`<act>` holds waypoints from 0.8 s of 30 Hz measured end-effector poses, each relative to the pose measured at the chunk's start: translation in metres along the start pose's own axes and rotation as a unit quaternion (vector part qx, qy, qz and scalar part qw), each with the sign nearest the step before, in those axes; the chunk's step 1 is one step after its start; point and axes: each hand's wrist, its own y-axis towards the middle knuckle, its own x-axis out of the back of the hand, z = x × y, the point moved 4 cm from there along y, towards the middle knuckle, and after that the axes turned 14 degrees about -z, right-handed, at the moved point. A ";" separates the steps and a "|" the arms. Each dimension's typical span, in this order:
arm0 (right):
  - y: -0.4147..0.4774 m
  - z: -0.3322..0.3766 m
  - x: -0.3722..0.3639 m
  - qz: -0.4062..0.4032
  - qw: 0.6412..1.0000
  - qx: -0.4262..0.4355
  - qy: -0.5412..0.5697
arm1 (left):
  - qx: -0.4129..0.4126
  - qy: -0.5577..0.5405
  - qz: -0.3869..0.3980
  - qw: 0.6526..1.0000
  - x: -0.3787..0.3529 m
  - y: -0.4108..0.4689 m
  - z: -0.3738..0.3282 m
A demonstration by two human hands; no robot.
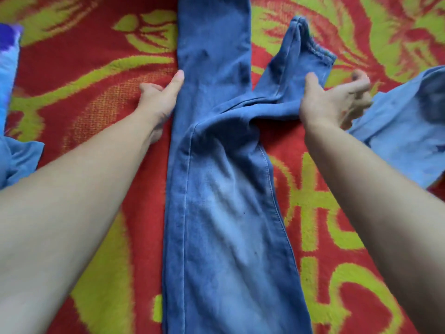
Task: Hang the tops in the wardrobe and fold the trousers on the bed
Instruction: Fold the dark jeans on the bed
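**Jeans laid along the bed, a hand at each side**

At the far left edge lies a purple-and-blue cloth (8, 59), and below it a light blue garment (19, 160), both on the red and yellow-green blanket (79, 75) that covers the bed. The left hand (157, 98) rests on the blanket, its thumb straight against the left edge of the jeans (216, 201), its other fingers bent down and holding nothing. The jeans lie lengthwise down the middle, one leg folded out to the right with its hem raised. The right hand (333, 103) lies over that leg, thumb on the denim, fingers loosely spread and blurred, not gripping. Just right of it lies another light blue garment (407, 136).
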 end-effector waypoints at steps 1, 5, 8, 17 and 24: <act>0.002 -0.014 -0.003 0.050 0.995 -0.086 -0.021 | 0.009 0.010 -0.017 1.000 0.002 -0.003 -0.003; 0.002 -0.029 -0.012 0.249 0.932 -0.238 0.110 | -0.297 0.204 -0.133 0.923 -0.007 -0.045 -0.042; 0.009 -0.024 -0.016 0.288 0.911 -0.239 0.173 | -0.349 0.263 0.075 0.896 -0.044 -0.078 -0.051; 0.016 0.082 -0.008 0.315 0.832 -0.108 0.444 | -0.306 -0.129 -0.084 0.940 -0.018 -0.083 -0.085; -0.008 0.126 -0.046 0.328 0.891 -0.060 0.310 | -0.258 -0.027 -0.131 0.957 -0.010 -0.035 -0.072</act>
